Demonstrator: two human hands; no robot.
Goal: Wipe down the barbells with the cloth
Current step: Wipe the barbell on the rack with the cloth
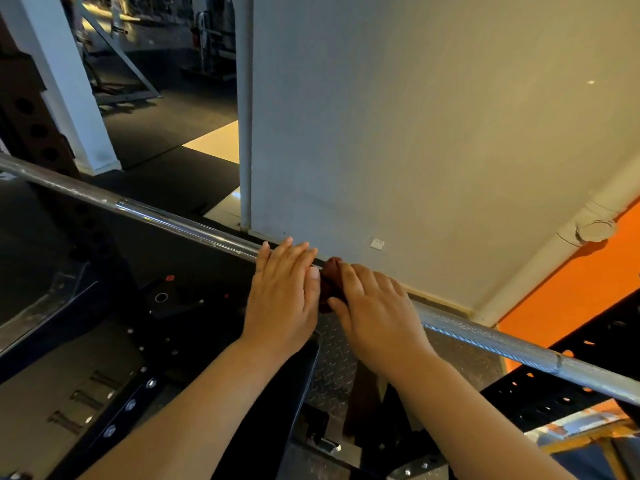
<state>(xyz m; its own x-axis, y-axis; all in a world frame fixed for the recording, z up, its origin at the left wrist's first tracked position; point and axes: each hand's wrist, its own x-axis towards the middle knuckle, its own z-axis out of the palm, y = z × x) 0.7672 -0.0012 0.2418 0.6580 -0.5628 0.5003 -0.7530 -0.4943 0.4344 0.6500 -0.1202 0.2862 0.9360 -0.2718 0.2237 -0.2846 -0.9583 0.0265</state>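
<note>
A long steel barbell (156, 216) runs from the upper left down to the lower right, smooth on the left and knurled on the right. Both my hands rest on its middle, side by side. My left hand (282, 296) lies over the bar with fingers straight and close together. My right hand (374, 306) covers a dark reddish cloth (330, 268) wrapped on the bar; only a small part of the cloth shows between the two hands.
Below the bar lie a black rack base with bolts (114, 410) and a diamond-plate step (332, 355). A black perforated upright (554, 396) stands at lower right, a brown one (31, 126) at upper left. A pale wall (415, 133) is straight ahead.
</note>
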